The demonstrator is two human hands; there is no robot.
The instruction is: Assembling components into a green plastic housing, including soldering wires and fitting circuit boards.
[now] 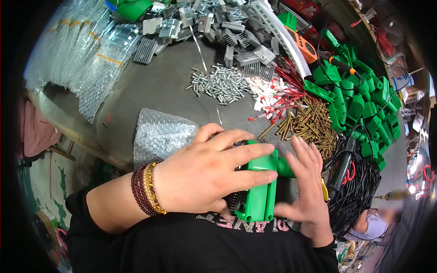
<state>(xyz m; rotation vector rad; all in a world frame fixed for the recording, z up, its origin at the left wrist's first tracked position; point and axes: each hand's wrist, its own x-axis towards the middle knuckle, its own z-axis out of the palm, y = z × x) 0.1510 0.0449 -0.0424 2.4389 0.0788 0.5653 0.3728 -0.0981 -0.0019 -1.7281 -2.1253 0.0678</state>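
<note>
My left hand (209,170), with bead bracelets at the wrist, lies over a green plastic housing (261,200), its fingers gripping across the top. A dark ribbed part (237,200) shows along the housing's left side, partly hidden under that hand. To the right, a rounded green piece (284,167) sticks out toward my right hand (307,182). That hand is slightly blurred, its fingers raised and thumb apart, and it holds nothing. Beyond my left hand, a bubble-wrap bag (159,136) lies flat on the dark table (132,91).
Silver screws (221,84), wired white connectors (266,93) and long brass screws (314,127) lie in heaps ahead. Grey ribbed metal parts (246,45) are piled behind. Green housings (373,100) and black cables (359,195) crowd the right; bubble-wrap bags (68,54) cover the far left.
</note>
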